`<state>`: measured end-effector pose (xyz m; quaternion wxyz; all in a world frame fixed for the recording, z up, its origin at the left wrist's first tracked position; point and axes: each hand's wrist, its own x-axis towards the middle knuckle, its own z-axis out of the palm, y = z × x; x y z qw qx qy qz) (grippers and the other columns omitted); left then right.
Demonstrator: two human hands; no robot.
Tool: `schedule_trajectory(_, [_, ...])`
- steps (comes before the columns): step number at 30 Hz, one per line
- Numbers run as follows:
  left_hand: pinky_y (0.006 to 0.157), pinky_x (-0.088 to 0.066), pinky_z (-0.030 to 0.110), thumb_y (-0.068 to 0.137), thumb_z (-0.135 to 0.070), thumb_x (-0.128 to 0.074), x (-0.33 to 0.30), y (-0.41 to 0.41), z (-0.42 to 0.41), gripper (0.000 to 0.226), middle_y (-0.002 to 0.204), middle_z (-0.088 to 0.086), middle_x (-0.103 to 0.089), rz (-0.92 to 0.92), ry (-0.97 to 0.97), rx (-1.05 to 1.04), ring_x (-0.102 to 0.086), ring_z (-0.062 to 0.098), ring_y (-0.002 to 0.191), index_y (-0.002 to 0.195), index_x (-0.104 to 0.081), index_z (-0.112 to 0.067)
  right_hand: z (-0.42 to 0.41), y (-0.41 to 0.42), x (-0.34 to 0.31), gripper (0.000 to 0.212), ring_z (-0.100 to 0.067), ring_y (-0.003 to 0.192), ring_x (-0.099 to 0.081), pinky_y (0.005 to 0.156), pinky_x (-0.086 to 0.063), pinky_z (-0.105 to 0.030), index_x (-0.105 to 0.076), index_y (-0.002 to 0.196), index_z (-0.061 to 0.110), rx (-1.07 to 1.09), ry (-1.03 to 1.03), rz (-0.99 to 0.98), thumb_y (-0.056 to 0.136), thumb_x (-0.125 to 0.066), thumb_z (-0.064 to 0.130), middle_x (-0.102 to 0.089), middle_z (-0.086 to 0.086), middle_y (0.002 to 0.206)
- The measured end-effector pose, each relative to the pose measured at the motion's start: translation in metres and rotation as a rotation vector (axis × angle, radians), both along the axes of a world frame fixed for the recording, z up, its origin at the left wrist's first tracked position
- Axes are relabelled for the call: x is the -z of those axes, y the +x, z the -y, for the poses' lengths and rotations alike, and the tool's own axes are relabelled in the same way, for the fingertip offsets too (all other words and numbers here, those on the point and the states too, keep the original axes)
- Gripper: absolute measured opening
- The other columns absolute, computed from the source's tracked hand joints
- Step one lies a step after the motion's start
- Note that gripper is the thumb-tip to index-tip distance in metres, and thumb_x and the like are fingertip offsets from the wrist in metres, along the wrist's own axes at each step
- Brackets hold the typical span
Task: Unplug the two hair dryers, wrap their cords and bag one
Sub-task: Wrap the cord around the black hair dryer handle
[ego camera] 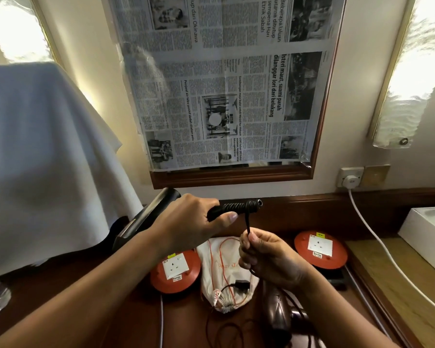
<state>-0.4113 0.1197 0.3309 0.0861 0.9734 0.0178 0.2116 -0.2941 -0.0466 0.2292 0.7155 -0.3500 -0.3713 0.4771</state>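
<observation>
Left grip [186, 219]: clamped round black hair dryer [148, 217], cord [236, 207] coiled on its handle.
Right grip [264, 254]: pinches the cord's loose end.

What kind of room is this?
Probably a hotel room dressing table: a wood-framed mirror covered with newspaper, lit wall lamps either side, a wall socket above the wooden desk.

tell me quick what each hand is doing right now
Left hand: fingers curled round the black hair dryer handle.
Right hand: fingers pinching the black cord just below the wrapped coil.
</observation>
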Motion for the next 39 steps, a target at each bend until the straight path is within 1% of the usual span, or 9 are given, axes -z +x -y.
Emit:
schedule_trajectory(4, [0.053,-0.046,0.039,0.079,-0.08,-0.023,-0.003,-0.002,-0.001,0.057,0.057,-0.003,-0.055,-0.021,0.03,0.04,-0.053,0.009,0.051,0.064,-0.046,-0.03,0.002,0.019,-0.016,0.029,-0.02,0.057,-0.035,0.061,-0.046,-0.028,-0.062,0.082,0.006,0.027,-0.131,0.266,0.084,-0.068,0.034,-0.033,-0.02,0.064])
schedule_trajectory(6, [0.053,-0.048,0.038,0.079,-0.08,-0.023,-0.004,-0.003,-0.003,0.054,0.057,-0.005,-0.055,-0.064,0.049,0.061,-0.052,0.008,0.051,0.065,-0.044,-0.032,0.004,0.029,-0.026,0.03,-0.019,0.056,-0.039,0.058,-0.046,-0.029,-0.066,0.083,0.008,0.046,-0.212,0.396,0.082,-0.069,0.038,-0.037,-0.016,0.06])
schedule_trajectory(8, [0.053,-0.048,0.037,0.079,-0.08,-0.023,-0.006,-0.005,-0.004,0.055,0.058,-0.005,-0.055,-0.094,0.066,0.075,-0.051,0.007,0.051,0.067,-0.046,-0.032,0.007,0.04,-0.039,0.026,-0.016,0.052,-0.041,0.052,-0.039,-0.029,-0.068,0.083,0.012,0.058,-0.29,0.509,0.082,-0.069,0.038,-0.045,-0.005,0.058])
schedule_trajectory(15, [0.053,-0.044,0.028,0.079,-0.08,-0.022,-0.008,-0.007,0.001,0.057,0.065,-0.009,-0.054,-0.205,0.242,0.07,-0.05,0.006,0.056,0.081,-0.052,-0.031,0.011,0.063,-0.088,0.013,-0.019,0.049,-0.03,0.043,-0.024,-0.024,-0.07,0.087,0.01,0.006,-0.503,0.746,0.088,-0.063,0.021,-0.039,-0.017,0.07])
schedule_trajectory(24, [0.064,-0.049,0.032,0.085,-0.075,-0.027,0.002,0.001,0.013,0.057,0.078,-0.005,-0.057,-0.371,0.478,-0.053,-0.059,0.016,0.071,0.096,-0.054,-0.027,0.0,0.059,-0.121,0.016,-0.03,0.065,-0.049,0.055,-0.043,-0.032,-0.074,0.086,0.009,0.067,-0.642,1.198,0.088,-0.064,0.022,-0.062,-0.023,0.076])
schedule_trajectory(27, [0.058,-0.04,0.03,0.086,-0.074,-0.029,0.008,0.004,0.013,0.056,0.071,-0.007,-0.051,-0.366,0.438,-0.103,-0.055,0.017,0.066,0.097,-0.057,-0.026,0.002,0.049,-0.129,0.018,-0.007,0.068,-0.06,0.072,-0.049,-0.024,-0.074,0.081,0.012,0.129,-0.656,1.36,0.09,-0.062,0.022,-0.071,-0.002,0.077])
schedule_trajectory(30, [0.054,-0.039,0.029,0.087,-0.073,-0.03,0.014,0.008,0.015,0.055,0.068,-0.008,-0.049,-0.359,0.396,-0.134,-0.052,0.013,0.062,0.097,-0.058,-0.026,0.004,0.034,-0.132,0.022,0.001,0.063,-0.057,0.065,-0.042,-0.013,-0.071,0.075,0.016,0.206,-0.673,1.524,0.092,-0.06,0.024,-0.064,0.012,0.068])
schedule_trajectory(36, [0.052,-0.037,0.027,0.089,-0.071,-0.029,0.022,0.017,0.019,0.055,0.07,-0.006,-0.051,-0.363,0.287,-0.215,-0.052,0.011,0.063,0.094,-0.058,-0.025,0.01,0.006,-0.125,0.027,-0.012,0.064,-0.053,0.057,-0.04,-0.024,-0.065,0.079,0.017,0.309,-0.791,1.676,0.096,-0.051,0.032,-0.061,0.001,0.073])
schedule_trajectory(39, [0.053,-0.037,0.027,0.089,-0.07,-0.029,0.026,0.02,0.017,0.055,0.07,-0.007,-0.05,-0.348,0.236,-0.249,-0.051,0.01,0.063,0.095,-0.059,-0.024,0.012,-0.008,-0.103,0.033,-0.013,0.065,-0.053,0.06,-0.043,-0.026,-0.055,0.072,0.022,0.475,-0.744,1.521,0.099,-0.042,0.033,-0.056,0.005,0.069])
